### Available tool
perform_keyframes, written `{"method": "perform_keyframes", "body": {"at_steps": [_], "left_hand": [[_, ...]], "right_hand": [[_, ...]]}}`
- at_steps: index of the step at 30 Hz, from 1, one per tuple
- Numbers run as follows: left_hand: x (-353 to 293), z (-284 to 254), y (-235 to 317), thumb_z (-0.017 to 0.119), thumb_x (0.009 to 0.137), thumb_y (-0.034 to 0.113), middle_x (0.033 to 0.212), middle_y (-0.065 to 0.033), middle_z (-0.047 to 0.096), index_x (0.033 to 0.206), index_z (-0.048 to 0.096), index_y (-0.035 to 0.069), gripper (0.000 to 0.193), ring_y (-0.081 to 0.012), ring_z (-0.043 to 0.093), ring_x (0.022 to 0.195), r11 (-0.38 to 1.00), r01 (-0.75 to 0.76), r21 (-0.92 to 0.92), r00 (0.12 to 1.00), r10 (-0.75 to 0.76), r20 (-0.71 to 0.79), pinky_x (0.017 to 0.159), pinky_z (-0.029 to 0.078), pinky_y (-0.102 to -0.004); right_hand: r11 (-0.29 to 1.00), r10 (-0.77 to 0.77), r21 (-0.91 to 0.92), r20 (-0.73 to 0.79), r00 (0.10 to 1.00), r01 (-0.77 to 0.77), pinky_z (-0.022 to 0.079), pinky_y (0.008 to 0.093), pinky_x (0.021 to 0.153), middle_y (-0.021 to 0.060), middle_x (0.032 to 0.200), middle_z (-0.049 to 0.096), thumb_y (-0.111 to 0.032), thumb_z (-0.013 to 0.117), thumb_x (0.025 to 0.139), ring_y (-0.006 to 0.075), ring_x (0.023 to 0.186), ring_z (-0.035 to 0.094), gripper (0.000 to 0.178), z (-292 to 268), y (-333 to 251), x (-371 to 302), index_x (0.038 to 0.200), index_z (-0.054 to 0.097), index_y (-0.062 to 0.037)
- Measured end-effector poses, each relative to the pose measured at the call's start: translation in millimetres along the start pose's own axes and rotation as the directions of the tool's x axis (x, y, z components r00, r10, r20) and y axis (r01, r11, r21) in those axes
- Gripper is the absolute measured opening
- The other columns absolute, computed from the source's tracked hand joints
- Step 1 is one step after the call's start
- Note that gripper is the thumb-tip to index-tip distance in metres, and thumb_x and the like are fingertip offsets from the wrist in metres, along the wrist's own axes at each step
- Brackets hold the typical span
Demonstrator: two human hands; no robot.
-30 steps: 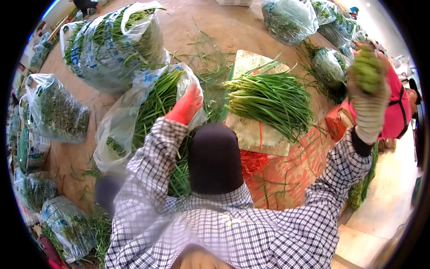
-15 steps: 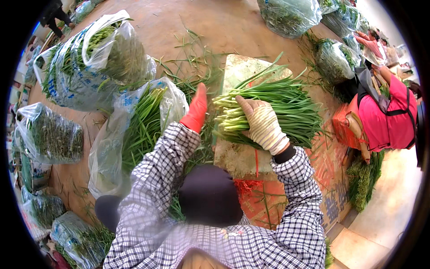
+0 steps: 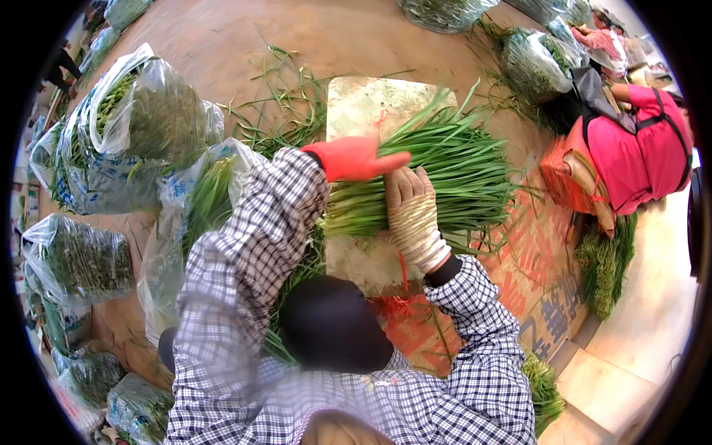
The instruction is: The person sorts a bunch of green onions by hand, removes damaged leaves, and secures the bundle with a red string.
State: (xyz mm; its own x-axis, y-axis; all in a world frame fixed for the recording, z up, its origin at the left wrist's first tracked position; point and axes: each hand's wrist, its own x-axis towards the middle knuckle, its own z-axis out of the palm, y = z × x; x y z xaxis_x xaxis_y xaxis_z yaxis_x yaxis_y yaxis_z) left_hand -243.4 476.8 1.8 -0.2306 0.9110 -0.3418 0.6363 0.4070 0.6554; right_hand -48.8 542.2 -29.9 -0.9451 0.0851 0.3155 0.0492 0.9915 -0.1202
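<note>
A thick bunch of garlic chives (image 3: pixel 467 163) lies across a pale, dirt-stained board (image 3: pixel 348 100), its light stems to the left and green leaves to the right. My right hand (image 3: pixel 411 219), in a striped knit glove, lies on top of the bunch with its fingers stretched over it. From the left, my left hand (image 3: pixel 360 158) in a red glove reaches over the stems, fingers straight, its tips beside the right hand's fingertips. Whether it touches the chives I cannot tell. A red tie (image 3: pixel 403 271) hangs at the board's near side.
An open plastic bag with more chives (image 3: pixel 208 196) stands left of my arm, near a big bag of greens (image 3: pixel 141 141). Loose leaves (image 3: pixel 289 104) litter the floor beyond. On the right, a person in pink (image 3: pixel 630 163) sits close by. My knee (image 3: pixel 330 326) is below the board.
My left hand has swung right, from beside the board to over the stems near my right hand. My right hand stays on the bunch. The whole view has shifted slightly.
</note>
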Motion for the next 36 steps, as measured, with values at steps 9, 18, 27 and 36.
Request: {"method": "perform_keyframes", "body": {"at_steps": [9, 18, 27, 36], "left_hand": [[-39, 18, 21, 0.079, 0.058, 0.054, 0.111, -0.0248, 0.057, 0.116, 0.054, -0.003, 0.085, -0.0405, 0.057, 0.099, 0.962, -0.222, 0.156, 0.975, 0.224, 0.006, 0.088, 0.047, -0.0413], [-25, 28, 6, 0.083, 0.052, 0.049, 0.112, -0.0266, 0.055, 0.138, 0.028, -0.004, 0.115, -0.0398, 0.056, 0.1, 0.951, -0.199, 0.236, 0.979, 0.205, 0.001, 0.088, 0.046, -0.0428], [-39, 67, 13, 0.081, 0.054, 0.039, 0.122, -0.0201, 0.05, 0.138, 0.033, 0.001, 0.104, -0.0347, 0.055, 0.106, 0.878, 0.024, 0.477, 0.977, 0.08, -0.196, 0.091, 0.046, -0.0398], [-48, 64, 22, 0.082, 0.054, 0.026, 0.111, -0.0197, 0.053, 0.139, 0.028, 0.002, 0.104, -0.0358, 0.056, 0.102, 0.93, 0.045, 0.364, 0.965, 0.053, -0.256, 0.085, 0.049, -0.0402]], "right_hand": [[0.992, 0.096, -0.093, 0.161, 0.982, -0.082, 0.015, 0.0494, 0.114, 0.0187, 0.147, 0.027, -0.027, 0.059, 0.079, 0.032, 0.136, 0.027, 0.076, 3, 2, 27, 0.142, 0.027, 0.0001], [0.954, -0.097, -0.285, 0.02, 0.995, 0.099, 0.014, 0.0602, 0.111, 0.0172, 0.147, 0.027, -0.05, 0.076, 0.053, 0.0335, 0.134, 0.029, 0.111, 0, 12, -7, 0.146, 0.026, -0.0134], [0.96, -0.192, -0.233, -0.136, 0.972, 0.157, 0.024, 0.0596, 0.107, 0.0082, 0.14, 0.039, -0.019, 0.065, 0.07, 0.0298, 0.127, 0.038, 0.065, 8, 15, 6, 0.132, 0.046, -0.0151], [0.956, -0.24, 0.028, 0.649, 0.722, 0.292, 0.049, 0.0388, 0.066, 0.0063, 0.081, 0.059, -0.012, 0.058, 0.073, 0.0242, 0.077, 0.061, 0.037, -29, 11, -84, 0.11, 0.061, -0.0107]]}}
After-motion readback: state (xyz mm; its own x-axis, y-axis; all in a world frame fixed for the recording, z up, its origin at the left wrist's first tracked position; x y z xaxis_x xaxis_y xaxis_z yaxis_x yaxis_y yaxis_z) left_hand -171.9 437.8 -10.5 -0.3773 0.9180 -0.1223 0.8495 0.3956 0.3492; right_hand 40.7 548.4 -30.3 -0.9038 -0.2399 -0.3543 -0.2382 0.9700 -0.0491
